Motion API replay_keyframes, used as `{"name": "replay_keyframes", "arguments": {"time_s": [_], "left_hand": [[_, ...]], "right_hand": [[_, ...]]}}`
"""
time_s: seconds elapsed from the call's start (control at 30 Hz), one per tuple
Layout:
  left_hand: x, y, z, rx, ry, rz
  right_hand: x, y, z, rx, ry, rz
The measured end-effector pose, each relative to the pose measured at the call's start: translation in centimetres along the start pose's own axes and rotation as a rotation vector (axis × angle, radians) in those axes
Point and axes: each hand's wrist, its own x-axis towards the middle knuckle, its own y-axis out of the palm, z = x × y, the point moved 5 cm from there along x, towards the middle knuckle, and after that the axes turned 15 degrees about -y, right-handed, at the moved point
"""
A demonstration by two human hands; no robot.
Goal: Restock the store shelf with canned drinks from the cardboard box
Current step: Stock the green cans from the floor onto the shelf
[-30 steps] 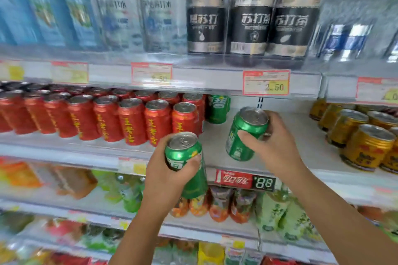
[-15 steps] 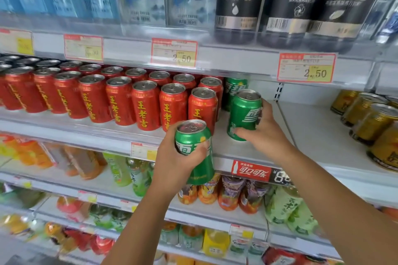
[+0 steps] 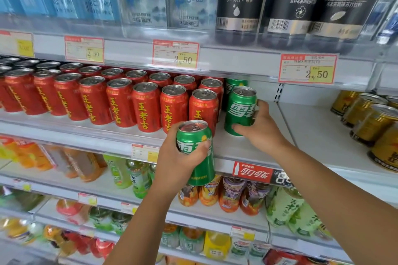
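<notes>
On the shelf (image 3: 234,153), 3 o'clock of the red cans (image 3: 146,105), the right hand (image 3: 261,133) grips a green can (image 3: 241,109), apparently seating it. At 7 o'clock the left hand (image 3: 178,163) grips a second green can (image 3: 195,150); next, likely release and place this one in front.

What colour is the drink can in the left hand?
Green with white lettering; left hand grips the drink can, best in head view.

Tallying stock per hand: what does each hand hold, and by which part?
The left hand holds one green can round its middle. The right hand holds a second green can by its lower right side, on the shelf.
</notes>
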Motion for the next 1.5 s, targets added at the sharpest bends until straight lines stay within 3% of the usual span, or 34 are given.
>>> {"name": "replay_keyframes", "arguments": {"time_s": [0.3,0.5,0.63,0.83,1.03,1.13,1.2,1.3,1.5], "left_hand": [[0.1,0.2,0.2,-0.018,-0.029,0.009],[-0.4,-0.4,-0.5,-0.105,-0.159,0.100],[-0.9,-0.6,-1.0,-0.137,-0.202,0.162],[-1.5,1.9,-2.6,-0.075,-0.113,0.149],[-1.6,3.4,-4.0,0.002,0.048,0.180],[-0.7,1.5,-2.3,0.179,0.122,0.040],[0.0,-0.2,-0.7,0.475,0.243,-0.152],[1.1,-0.6,1.9,0.777,0.431,-0.271],[1.6,-0.1,3.8,0.758,0.469,-0.330]], "right_hand": [[1.9,1.0,-0.2,-0.027,0.006,-0.072],[-0.3,-0.6,1.2,0.038,0.104,0.086],[-5.8,-3.0,4.2,0.040,-0.092,-0.093],[-10.9,0.4,7.9,0.155,-0.202,0.236],[-9.8,-0.9,7.8,0.163,-0.181,-0.022],[-8.9,-1.7,7.1,0.126,-0.142,-0.131],[-7.9,-1.9,6.5,0.098,-0.115,-0.173],[-6.4,-1.6,5.8,0.093,-0.090,-0.183],[-4.6,0.1,4.9,0.044,-0.089,-0.162]]}}
